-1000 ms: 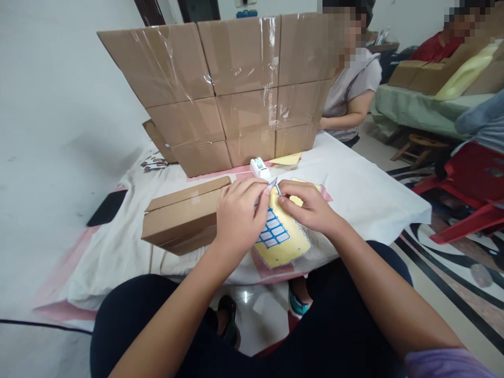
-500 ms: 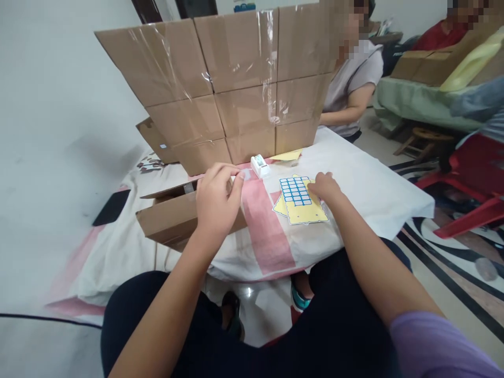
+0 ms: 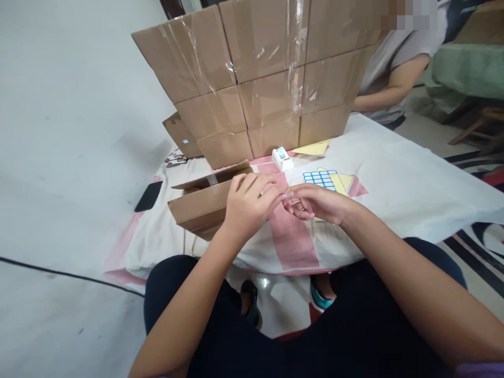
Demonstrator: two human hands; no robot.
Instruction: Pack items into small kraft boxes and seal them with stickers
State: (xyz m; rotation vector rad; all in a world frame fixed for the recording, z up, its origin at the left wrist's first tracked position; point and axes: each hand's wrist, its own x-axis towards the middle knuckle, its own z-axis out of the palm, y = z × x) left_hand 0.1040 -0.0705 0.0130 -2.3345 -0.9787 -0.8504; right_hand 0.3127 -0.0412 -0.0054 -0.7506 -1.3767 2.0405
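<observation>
Over the pink stripe of the tablecloth my two hands meet at the fingertips. A small, clear, thin piece shows between them; it is too small to tell its kind. My left hand pinches it from the left, back of the hand up. From the right, my right hand has its palm turned partly up, fingers curled, thumb and fingertips at the piece. Partly behind my right hand lie yellow cards and a sheet of blue-edged labels. An open cardboard box is beside my left hand.
A tall wall of taped cardboard boxes stands at the back. Before it are a small white device and a folded yellow paper. A black phone-like slab lies left. Another person's arm rests behind the boxes at right.
My right hand has left the label sheet and come left to meet my left hand's fingertips. The label sheet and cards lie differently now. The view has shifted, so things appear further right.
</observation>
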